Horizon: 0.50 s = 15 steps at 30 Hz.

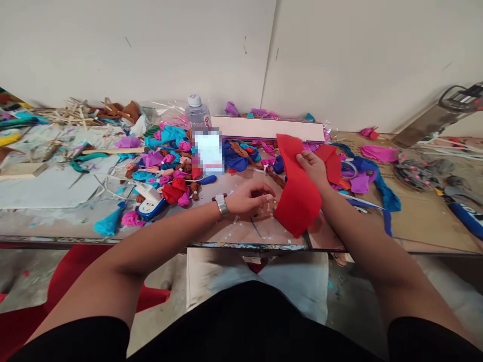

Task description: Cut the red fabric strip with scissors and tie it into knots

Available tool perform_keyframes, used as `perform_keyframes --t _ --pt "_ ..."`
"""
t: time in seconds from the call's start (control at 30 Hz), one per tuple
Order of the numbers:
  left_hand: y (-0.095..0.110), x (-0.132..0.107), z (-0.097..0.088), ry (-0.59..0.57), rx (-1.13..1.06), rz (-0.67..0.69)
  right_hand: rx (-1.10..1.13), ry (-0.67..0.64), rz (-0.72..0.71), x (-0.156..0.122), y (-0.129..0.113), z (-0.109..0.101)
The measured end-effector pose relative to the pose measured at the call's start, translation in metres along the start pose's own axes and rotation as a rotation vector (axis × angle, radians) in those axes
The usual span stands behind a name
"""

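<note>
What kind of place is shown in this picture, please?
Probably a craft workshop: many small coloured bundles and green-handled pliers lie on a cluttered table, and the right hand holds a red sheet.

red sheet (298,193), white bottle cap (194,100)

Hands, two: one left hand (251,198), with one wristwatch (220,205) at its wrist, and one right hand (312,168). In the right hand, one red sheet (296,193); just behind, one red piece (330,165), possibly its continuation. Beyond the left hand, one bottle (198,116) and one pixelated device (209,151). Beyond both, one long box (267,129). Left of the left hand, one socket block (151,208), one white plug (146,192) and one wooden block (23,171). Around both, coloured scraps (151,159), many, overlapping beyond exact count.
</note>
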<state>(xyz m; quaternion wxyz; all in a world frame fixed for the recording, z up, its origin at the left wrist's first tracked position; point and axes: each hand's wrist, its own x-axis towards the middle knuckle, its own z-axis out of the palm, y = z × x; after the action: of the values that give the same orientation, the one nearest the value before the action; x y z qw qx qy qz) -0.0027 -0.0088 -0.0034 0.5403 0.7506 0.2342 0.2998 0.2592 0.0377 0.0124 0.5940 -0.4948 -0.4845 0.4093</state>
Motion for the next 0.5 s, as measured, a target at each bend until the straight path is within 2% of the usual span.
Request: perform_keyframes --t 0.1,0.2,0.3,0.43,0.5 --pt "-0.001 0.001 -0.001 -0.039 -0.053 -0.003 -0.011 -0.048 -0.002 -0.007 0.006 0.005" --pt "0.0 0.003 -0.001 -0.025 -0.06 0.03 0.05 -0.085 -0.002 -0.012 0.011 0.011" --pt "0.002 0.002 0.0 0.055 -0.103 0.014 0.099 -0.108 -0.016 -0.01 0.017 0.013" --pt "0.003 -0.001 0.003 0.213 -0.265 -0.115 0.102 -0.098 -0.101 -0.001 0.029 0.007" --pt "0.004 -0.002 0.004 0.252 -0.326 -0.17 0.093 -0.098 -0.134 0.003 0.033 0.004"
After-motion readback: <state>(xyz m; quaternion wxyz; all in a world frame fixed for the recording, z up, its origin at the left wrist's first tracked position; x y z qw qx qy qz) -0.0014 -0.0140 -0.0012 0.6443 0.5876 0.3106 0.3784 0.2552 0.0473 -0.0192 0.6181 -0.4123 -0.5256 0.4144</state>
